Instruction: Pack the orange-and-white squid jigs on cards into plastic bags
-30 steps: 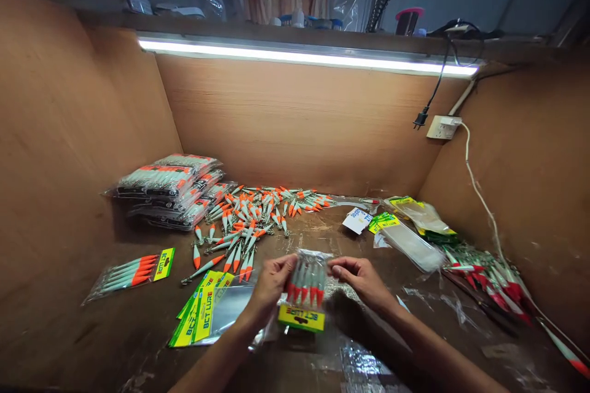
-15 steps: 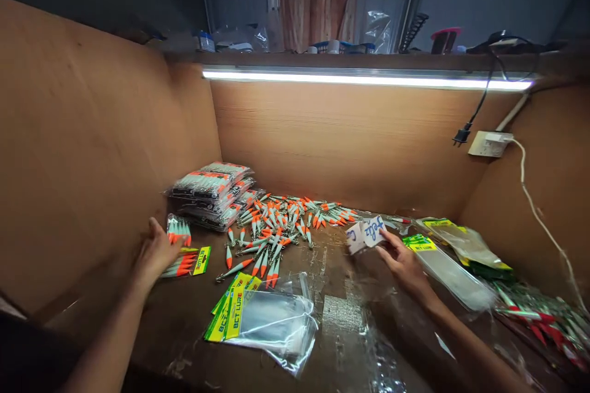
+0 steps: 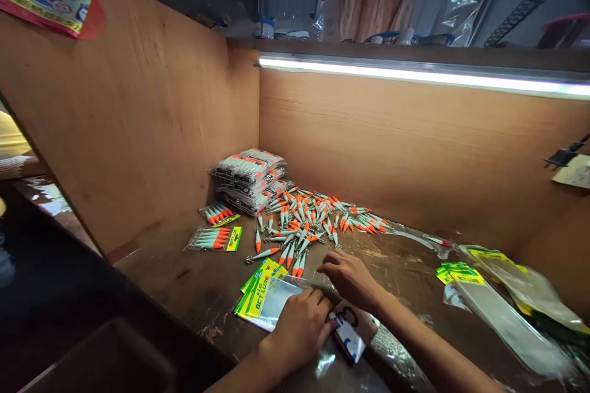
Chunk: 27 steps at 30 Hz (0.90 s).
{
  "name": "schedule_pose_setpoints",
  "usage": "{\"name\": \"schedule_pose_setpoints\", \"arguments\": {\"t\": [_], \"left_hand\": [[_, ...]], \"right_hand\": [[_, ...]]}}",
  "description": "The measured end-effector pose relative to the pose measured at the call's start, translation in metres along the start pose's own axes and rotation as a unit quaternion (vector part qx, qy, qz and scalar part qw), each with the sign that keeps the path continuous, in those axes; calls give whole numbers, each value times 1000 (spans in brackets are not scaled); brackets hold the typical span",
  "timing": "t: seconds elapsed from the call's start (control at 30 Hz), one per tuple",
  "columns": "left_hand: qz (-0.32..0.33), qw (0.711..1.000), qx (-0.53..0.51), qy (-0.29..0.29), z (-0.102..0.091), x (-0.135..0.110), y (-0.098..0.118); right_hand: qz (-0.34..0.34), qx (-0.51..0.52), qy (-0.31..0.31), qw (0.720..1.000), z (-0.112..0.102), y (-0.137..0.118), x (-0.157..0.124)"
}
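My left hand (image 3: 304,322) rests over the right part of the clear header bags (image 3: 281,301), fingers bent and close together. Its thumb side reaches the edge of a folded white card (image 3: 350,341) with blue handwriting, but what the fingers grip is hidden. Just above and to the right is my right hand (image 3: 348,276), fingers curled toward the left; whatever it may hold cannot be seen. Yellow-green "BCT LURE" headers (image 3: 260,291) fan out left of my left hand. Beyond both hands lies a loose heap of orange-and-white fishing lures (image 3: 308,218).
Two filled lure packs (image 3: 214,238) lie at the left, before a stack of bagged lures (image 3: 249,175). More long header bags (image 3: 502,313) are on the right. Wooden panels (image 3: 161,116) enclose the bench, with a light tube (image 3: 405,73) above. At far left shows another person's sleeve (image 3: 11,166).
The view has swung left. My left hand has left the lure packs and come to the clear bags. My right hand has moved inward, and the handwritten card now lies lower, beside my left hand.
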<state>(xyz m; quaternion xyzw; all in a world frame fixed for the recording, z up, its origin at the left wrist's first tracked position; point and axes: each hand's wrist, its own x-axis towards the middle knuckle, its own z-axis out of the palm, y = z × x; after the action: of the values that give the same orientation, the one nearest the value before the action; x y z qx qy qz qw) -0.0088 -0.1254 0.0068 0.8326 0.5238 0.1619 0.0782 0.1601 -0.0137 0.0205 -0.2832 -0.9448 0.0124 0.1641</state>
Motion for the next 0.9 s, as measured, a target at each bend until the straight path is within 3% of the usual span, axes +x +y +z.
{"name": "schedule_pose_setpoints", "arguments": {"t": [0.13, 0.27, 0.47, 0.57, 0.6, 0.67, 0.73, 0.9], "left_hand": [[-50, 997, -45, 39, 12, -16, -3], [-59, 995, -52, 55, 27, -28, -13], [-46, 997, -47, 40, 33, -32, -23], [-22, 999, -36, 33, 31, -31, -26], [-13, 999, -34, 33, 30, -30, -27], [0, 999, -33, 35, 24, -25, -28], [1, 999, -34, 41, 12, -15, -27], [-1, 999, 7, 47, -20, 27, -12]], "right_hand": [[-93, -18, -56, 994, 18, -7, 47], [-125, -60, -86, 987, 33, -6, 64], [-45, -52, -53, 996, 33, 8, 65], [75, 31, 10, 997, 12, 35, 48], [139, 111, 35, 983, 4, 46, 39], [277, 318, 65, 905, -11, 70, 16], [345, 407, 65, 843, -19, 89, -12], [423, 449, 73, 783, -10, 109, -84]]}}
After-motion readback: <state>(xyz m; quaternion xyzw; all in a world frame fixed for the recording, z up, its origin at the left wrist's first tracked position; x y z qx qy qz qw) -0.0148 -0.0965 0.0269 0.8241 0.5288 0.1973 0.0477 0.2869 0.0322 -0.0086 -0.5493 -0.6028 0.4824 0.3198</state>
